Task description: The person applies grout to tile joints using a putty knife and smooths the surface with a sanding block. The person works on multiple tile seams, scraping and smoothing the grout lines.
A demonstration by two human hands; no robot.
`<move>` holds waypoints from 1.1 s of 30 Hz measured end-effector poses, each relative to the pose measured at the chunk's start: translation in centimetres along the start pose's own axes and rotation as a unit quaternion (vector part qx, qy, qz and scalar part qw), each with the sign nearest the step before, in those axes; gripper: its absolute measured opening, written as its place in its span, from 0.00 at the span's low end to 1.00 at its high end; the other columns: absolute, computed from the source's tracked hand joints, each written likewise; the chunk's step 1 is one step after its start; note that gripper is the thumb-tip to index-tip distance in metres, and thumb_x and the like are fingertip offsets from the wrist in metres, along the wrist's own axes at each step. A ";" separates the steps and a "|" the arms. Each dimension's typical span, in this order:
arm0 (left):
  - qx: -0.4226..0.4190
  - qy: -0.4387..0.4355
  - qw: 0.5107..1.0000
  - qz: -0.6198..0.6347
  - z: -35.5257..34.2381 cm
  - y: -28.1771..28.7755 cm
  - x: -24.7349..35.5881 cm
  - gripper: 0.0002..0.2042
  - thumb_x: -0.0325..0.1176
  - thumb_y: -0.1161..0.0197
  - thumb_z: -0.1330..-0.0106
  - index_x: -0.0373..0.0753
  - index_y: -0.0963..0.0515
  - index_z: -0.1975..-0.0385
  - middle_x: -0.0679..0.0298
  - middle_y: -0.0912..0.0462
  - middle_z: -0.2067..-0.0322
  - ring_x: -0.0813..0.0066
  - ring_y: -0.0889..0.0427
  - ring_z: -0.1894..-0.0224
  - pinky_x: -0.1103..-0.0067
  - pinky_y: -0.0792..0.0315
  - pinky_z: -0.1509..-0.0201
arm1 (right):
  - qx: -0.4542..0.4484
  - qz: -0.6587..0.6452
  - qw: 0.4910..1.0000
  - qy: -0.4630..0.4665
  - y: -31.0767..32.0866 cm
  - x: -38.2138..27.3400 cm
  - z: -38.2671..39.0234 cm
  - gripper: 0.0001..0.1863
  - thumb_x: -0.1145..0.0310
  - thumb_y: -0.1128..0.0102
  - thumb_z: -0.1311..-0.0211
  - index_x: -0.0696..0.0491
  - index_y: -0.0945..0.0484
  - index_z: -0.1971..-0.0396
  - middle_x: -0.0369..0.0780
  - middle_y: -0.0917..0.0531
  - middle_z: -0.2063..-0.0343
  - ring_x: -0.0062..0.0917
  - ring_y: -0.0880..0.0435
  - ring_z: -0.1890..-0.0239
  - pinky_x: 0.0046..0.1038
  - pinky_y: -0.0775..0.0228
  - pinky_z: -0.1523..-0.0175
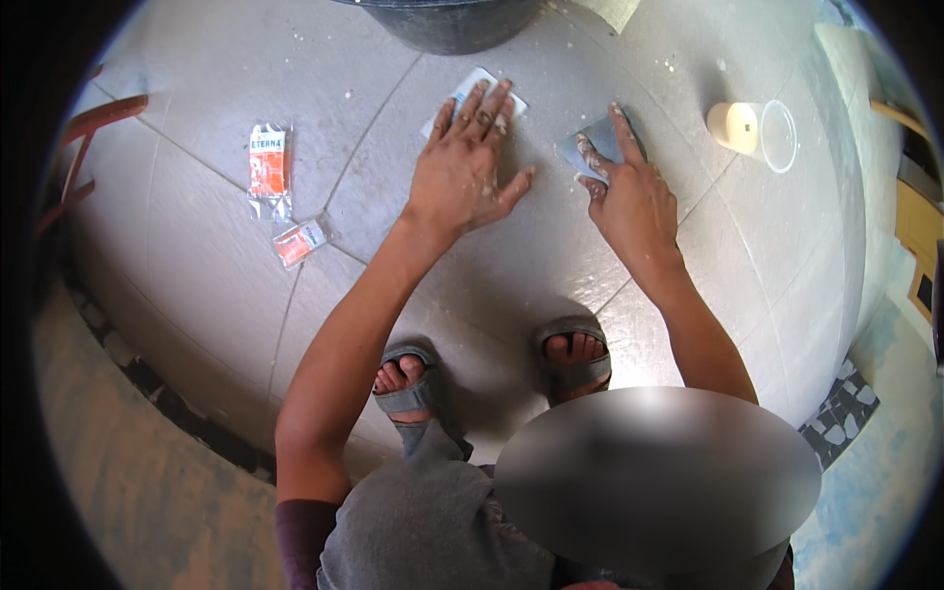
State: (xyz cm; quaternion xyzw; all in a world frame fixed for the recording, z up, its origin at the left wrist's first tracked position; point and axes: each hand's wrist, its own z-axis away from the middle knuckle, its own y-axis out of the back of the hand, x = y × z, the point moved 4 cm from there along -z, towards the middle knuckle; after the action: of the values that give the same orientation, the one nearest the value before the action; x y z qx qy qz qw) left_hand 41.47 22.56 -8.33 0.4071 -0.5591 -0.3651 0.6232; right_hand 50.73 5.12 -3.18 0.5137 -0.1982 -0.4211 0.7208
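Note:
My left hand (472,162) lies palm down with fingers apart on a small white flat piece (480,77) on the tiled floor. To its right, my right hand (629,187) grips a thin grey-blue scraper plate (580,140), index finger stretched along it, the other fingers bent. Both hands have pale smears on the fingers. Left of my hands lie a larger orange-and-white plastic packet (267,172) and a smaller similar one (298,243). A clear plastic cup (777,138) with cream-coloured contents is right of my right hand.
A dark tub (433,29) is at the top. A red-brown metal frame (98,113) is at the left rim, yellow objects (913,256) at the right rim. My sandalled feet (575,359) are below my hands. A dark mosaic border (841,413) edges the grey tiles (197,295).

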 end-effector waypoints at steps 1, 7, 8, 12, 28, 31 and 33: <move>-0.001 0.003 1.000 0.001 0.2 0.0 0.2 0.41 0.51 0.37 0.34 0.37 0.41 0.24 0.60 0.46 0.21 0.60 0.48 0.20 0.60 0.53 0.17 | -0.007 0.006 1.000 -0.005 -0.2 -0.1 0.5 0.22 0.67 0.34 0.34 0.40 0.17 0.39 0.39 0.42 0.23 0.45 0.16 0.44 0.40 0.18 0.43; -0.020 -0.013 1.000 -0.006 0.7 -0.2 0.7 0.40 0.53 0.39 0.32 0.38 0.41 0.24 0.60 0.46 0.21 0.62 0.48 0.20 0.62 0.52 0.17 | -0.001 0.006 1.000 -0.013 0.0 -0.1 0.5 0.21 0.67 0.33 0.35 0.38 0.15 0.42 0.36 0.39 0.23 0.43 0.15 0.46 0.39 0.19 0.44; -0.017 -0.010 1.000 -0.009 0.5 0.0 0.4 0.40 0.53 0.40 0.32 0.37 0.41 0.24 0.61 0.46 0.21 0.62 0.48 0.20 0.62 0.52 0.17 | -0.006 0.008 1.000 -0.009 0.2 -0.1 -0.1 0.22 0.66 0.34 0.34 0.38 0.16 0.40 0.37 0.39 0.23 0.45 0.16 0.45 0.40 0.18 0.44; -0.010 0.005 1.000 -0.022 0.6 0.0 0.8 0.40 0.54 0.42 0.31 0.36 0.41 0.24 0.61 0.46 0.21 0.62 0.48 0.20 0.62 0.52 0.17 | -0.015 0.026 1.000 -0.003 -0.2 -0.4 0.5 0.23 0.67 0.34 0.34 0.39 0.17 0.39 0.38 0.40 0.23 0.47 0.16 0.44 0.39 0.18 0.44; -0.008 0.005 1.000 -0.015 0.6 -0.3 0.7 0.39 0.51 0.41 0.31 0.36 0.40 0.25 0.61 0.46 0.21 0.64 0.49 0.19 0.61 0.54 0.16 | 0.020 -0.020 1.000 0.001 -1.0 0.3 0.9 0.22 0.66 0.33 0.34 0.39 0.17 0.40 0.40 0.38 0.24 0.46 0.15 0.46 0.41 0.17 0.44; -0.025 -0.020 0.999 0.001 1.0 -0.7 1.2 0.39 0.50 0.40 0.31 0.35 0.40 0.25 0.62 0.46 0.21 0.64 0.48 0.19 0.61 0.54 0.16 | 0.005 -0.031 0.999 -0.012 -0.5 0.1 0.3 0.23 0.66 0.33 0.35 0.39 0.17 0.39 0.40 0.38 0.24 0.46 0.15 0.47 0.41 0.18 0.44; -0.036 -0.021 0.999 0.001 1.0 -0.6 1.0 0.38 0.49 0.39 0.31 0.35 0.40 0.25 0.62 0.46 0.21 0.63 0.48 0.20 0.61 0.54 0.16 | -0.004 -0.020 1.000 -0.019 -0.2 0.0 -0.1 0.23 0.66 0.33 0.35 0.38 0.17 0.39 0.40 0.38 0.24 0.46 0.15 0.47 0.41 0.18 0.44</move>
State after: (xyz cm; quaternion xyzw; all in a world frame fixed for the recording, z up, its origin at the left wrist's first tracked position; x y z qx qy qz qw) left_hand 40.53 21.26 -8.47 0.3760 -0.5593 -0.3925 0.6259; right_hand 50.69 5.14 -3.42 0.5068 -0.1994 -0.4461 0.7102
